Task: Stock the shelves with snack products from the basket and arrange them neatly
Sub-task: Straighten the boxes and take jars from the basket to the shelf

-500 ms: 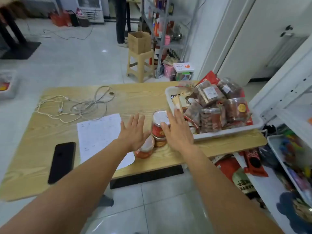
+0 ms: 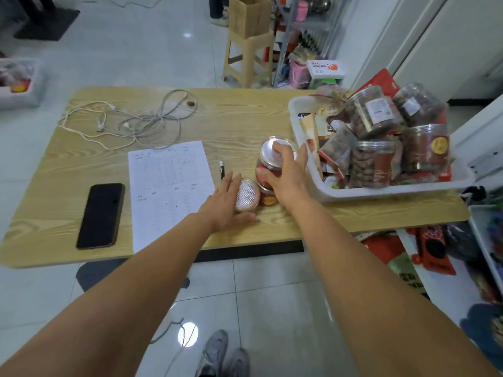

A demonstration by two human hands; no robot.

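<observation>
A white basket point(image 2: 394, 192) heaped with clear snack jars and packets sits on the right end of the wooden table point(image 2: 245, 118). Just left of it stands a silver-lidded jar with a red label point(image 2: 272, 163), stacked on a smaller jar point(image 2: 268, 199). My right hand point(image 2: 288, 180) grips this top jar, fingers over the lid and thumb on its left side. A short jar with a silver lid point(image 2: 247, 195) stands beside the stack. My left hand point(image 2: 224, 204) cups it between fingers and thumb.
On the table lie a black phone point(image 2: 100, 214), a printed sheet point(image 2: 168, 186), a pen point(image 2: 222, 170) and tangled white cables point(image 2: 136, 123). White shelves with snack bags point(image 2: 435, 257) stand at the right. A stool carrying a cardboard box point(image 2: 249, 50) is behind the table.
Both hands hovered open over the jars before. Now the right hand has closed on the stacked jar and the left has dropped around the short jar.
</observation>
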